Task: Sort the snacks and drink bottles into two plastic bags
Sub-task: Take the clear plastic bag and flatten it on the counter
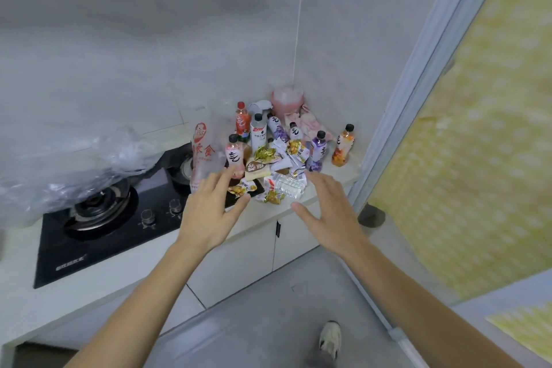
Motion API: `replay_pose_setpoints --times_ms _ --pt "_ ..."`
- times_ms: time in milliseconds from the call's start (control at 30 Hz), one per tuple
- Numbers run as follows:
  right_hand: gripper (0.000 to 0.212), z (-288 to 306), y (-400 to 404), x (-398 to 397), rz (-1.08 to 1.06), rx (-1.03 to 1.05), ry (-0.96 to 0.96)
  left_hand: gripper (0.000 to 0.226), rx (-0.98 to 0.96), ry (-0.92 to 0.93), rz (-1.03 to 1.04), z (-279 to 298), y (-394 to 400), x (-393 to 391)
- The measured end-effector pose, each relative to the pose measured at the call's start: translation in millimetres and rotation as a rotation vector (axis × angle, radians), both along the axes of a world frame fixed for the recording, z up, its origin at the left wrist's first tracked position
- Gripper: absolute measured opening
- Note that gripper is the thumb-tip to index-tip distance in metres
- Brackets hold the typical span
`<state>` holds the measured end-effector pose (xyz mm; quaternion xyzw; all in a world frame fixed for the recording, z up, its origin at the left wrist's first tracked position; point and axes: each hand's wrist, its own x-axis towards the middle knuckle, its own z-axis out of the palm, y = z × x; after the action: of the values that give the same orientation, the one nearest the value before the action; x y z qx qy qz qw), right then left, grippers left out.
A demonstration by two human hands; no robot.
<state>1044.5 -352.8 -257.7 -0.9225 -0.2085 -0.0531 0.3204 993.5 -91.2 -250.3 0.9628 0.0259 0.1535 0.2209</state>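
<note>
A pale countertop [263, 218] runs into a tiled corner, with a black gas hob [98, 236] set into it on the left. A crumpled clear plastic bag [74, 164] lies over the back of the hob, and a second bag with red print [203, 152] stands just right of it.

Both bare hands reach toward the corner. The left hand [209, 212] has its fingers spread and straight, holding nothing, with its fingertips near the pink-label bottle [233, 155]. The right hand [328, 209] is likewise spread and empty.

Upright drink bottles crowd the corner: a red one [242, 121], a white one [258, 128], a purple one [318, 149] and an orange one [343, 145] farthest right. A clear bottle [288, 185] lies on its side between the hands. Small snack packets [268, 158] are heaped in front of the bottles.
</note>
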Motion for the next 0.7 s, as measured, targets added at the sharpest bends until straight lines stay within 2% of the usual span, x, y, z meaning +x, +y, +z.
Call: replay_pose_setpoints --times_ms 233,367,700 --pt "0.067 -17 0 131 0.145 0.017 0.009 0.062 -0.053 0.064 0.151 -13 -8 85" --pt "0.066 -26 -1 195 0.254 -0.036 0.026 0.07 -0.055 0.112 0.246 -17 -16 125" --pt "0.068 -35 46 295 0.424 -0.122 0.016 0.071 -0.041 0.159 0.408 -27 10 182"
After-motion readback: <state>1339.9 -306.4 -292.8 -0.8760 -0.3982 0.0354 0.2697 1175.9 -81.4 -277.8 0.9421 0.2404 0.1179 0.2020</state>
